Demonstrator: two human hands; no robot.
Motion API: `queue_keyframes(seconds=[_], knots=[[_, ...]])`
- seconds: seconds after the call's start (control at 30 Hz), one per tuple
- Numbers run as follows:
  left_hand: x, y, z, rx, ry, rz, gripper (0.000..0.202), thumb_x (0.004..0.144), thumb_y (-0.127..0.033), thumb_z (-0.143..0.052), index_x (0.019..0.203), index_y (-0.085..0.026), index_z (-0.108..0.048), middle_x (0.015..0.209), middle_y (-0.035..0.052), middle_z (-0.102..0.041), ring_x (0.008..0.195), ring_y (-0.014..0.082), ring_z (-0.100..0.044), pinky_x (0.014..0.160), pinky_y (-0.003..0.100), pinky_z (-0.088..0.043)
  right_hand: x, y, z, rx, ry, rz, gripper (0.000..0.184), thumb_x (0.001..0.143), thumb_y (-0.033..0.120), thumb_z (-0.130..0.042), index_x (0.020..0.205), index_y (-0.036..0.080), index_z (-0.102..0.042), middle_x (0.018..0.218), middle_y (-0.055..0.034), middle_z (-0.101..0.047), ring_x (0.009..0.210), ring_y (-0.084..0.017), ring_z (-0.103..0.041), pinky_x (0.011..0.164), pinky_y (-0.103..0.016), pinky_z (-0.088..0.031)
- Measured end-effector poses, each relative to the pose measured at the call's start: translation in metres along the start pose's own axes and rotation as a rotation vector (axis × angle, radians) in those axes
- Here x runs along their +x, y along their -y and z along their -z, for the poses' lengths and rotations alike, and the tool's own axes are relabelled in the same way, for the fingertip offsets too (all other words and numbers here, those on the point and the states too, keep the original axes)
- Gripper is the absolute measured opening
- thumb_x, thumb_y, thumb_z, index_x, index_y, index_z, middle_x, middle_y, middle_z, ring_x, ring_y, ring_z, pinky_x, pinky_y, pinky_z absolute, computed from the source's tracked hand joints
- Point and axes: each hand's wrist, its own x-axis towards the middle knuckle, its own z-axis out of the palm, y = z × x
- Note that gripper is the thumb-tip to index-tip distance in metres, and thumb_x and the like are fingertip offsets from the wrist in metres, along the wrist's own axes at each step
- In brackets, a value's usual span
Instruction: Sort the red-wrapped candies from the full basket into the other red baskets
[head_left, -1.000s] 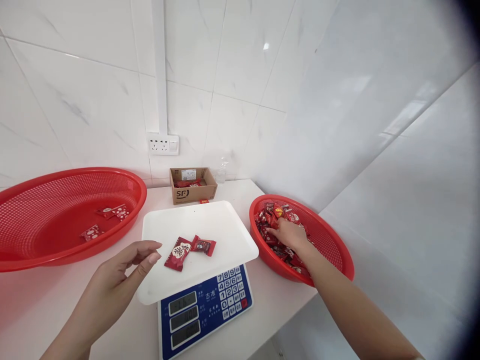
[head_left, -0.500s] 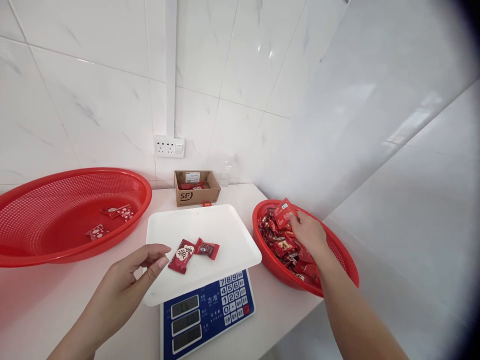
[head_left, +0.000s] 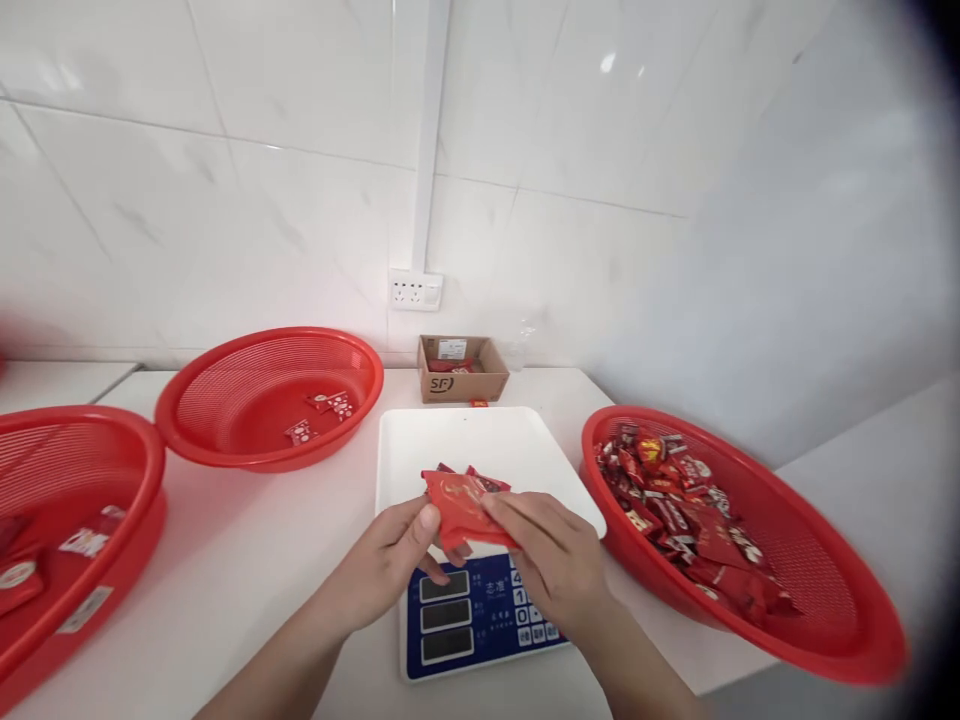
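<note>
Both hands hold one red packet (head_left: 459, 508) over the front of the white scale tray (head_left: 487, 440). My left hand (head_left: 390, 565) pinches its left edge with thumb on top. My right hand (head_left: 551, 555) grips its right side with fingers closed over it. Behind the packet, small red candies (head_left: 480, 478) lie on the tray, mostly hidden. The blue scale panel (head_left: 469, 620) with its displays and keypad sits just under my hands.
A red basket (head_left: 825, 600) full of red candies stands to the right. Another red basket (head_left: 225, 400) at back left holds a few candies. A third red basket (head_left: 112, 480) sits at far left. A small cardboard box (head_left: 463, 370) and a wall socket (head_left: 415, 290) are behind.
My right hand lifted a red packet out of the right basket and carried it over the scale. My left hand came in and took its other edge. The camera turned left, showing a third basket.
</note>
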Motion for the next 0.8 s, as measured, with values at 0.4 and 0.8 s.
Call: queue_keyframes(seconds=[0.4,0.8], knots=[[0.003,0.0,0.002,-0.173,0.024,-0.037,0.029,0.086,-0.038,-0.052,0.103,-0.015,-0.058,0.084,0.0036,-0.061,0.071,0.0133,-0.054,0.065,0.026,-0.046,-0.002,0.022,-0.023,0.831,0.163,-0.875,0.031,0.089,0.046,-0.042,0.087,0.021,-0.06,0.067,-0.0005,-0.056,0.053,-0.011,-0.051,0.047,-0.022,-0.045],[0.0,0.002,-0.009,-0.172,-0.085,-0.04,0.032,0.085,-0.042,-0.052,0.107,-0.02,-0.044,0.075,-0.0014,-0.053,0.055,0.0075,-0.043,0.045,0.017,-0.039,0.01,0.035,-0.025,1.048,0.135,-0.889,0.032,0.088,0.043,-0.045,0.087,0.021,-0.069,0.065,-0.002,-0.062,0.055,-0.014,-0.052,0.057,-0.027,-0.045]])
